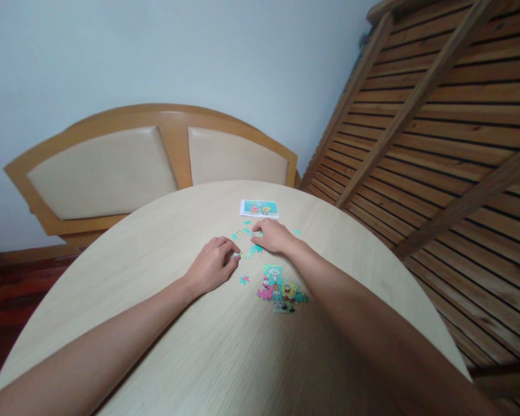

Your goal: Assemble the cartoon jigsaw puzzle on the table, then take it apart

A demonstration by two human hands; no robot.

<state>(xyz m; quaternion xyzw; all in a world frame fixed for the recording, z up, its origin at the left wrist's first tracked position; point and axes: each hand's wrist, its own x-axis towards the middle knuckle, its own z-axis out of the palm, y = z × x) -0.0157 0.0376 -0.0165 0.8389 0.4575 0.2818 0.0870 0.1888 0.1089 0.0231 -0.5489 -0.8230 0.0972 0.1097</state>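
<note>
Both hands lie low on the round pale counter, among a scatter of small turquoise puzzle pieces. On the left hand the grip is curled, the fingertips bent in and pressing down on or pinching a small piece at the near edge of the scatter; whether that piece is lifted or only pinned flat is too small to tell. On the right hand the grip is loosely folded, palm down, its fingers pointing left and resting over pieces at the far side of the scatter, so what lies beneath them is hidden. The loose pieces sit between and just beyond the two hands, with one stray piece lying apart on the near side, closer to the left hand. Near the right forearm lies the assembled part of the puzzle, a cartoon picture whose long axis runs roughly away from the person; it lies toward the person from both hands, and the right hand is the nearer. Farther off, past the right hand, a small printed reference picture lies flat. Behind the counter stands a padded wooden headboard, and a slatted wooden frame leans at the right, partly cut off.
</note>
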